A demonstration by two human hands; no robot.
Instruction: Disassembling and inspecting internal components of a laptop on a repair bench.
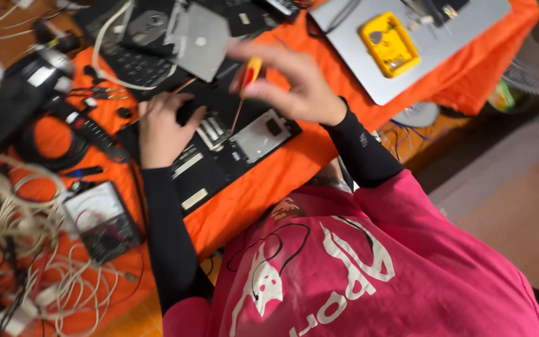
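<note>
Evidently mid-unscrewing: right hand (301, 84) pinches screwdriver (245, 87) at twelve o'clock of laptop (219, 153), left hand (163, 128) flat, bracing; steady turning seems needed.

Counter draped in orange cloth (269, 181). Grey laptop lid (469, 37) at far right, carrying a yellow parts tray (389, 43). Analogue multimeter (101, 218) near left, beside tangled white cords (45, 274). Black hot-air tool (23, 97) at far left.

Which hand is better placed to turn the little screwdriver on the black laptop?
Probably the right hand: it grips the screwdriver, tip down on the opened laptop base. The left hand lies flat on it, seemingly steadying it.
</note>
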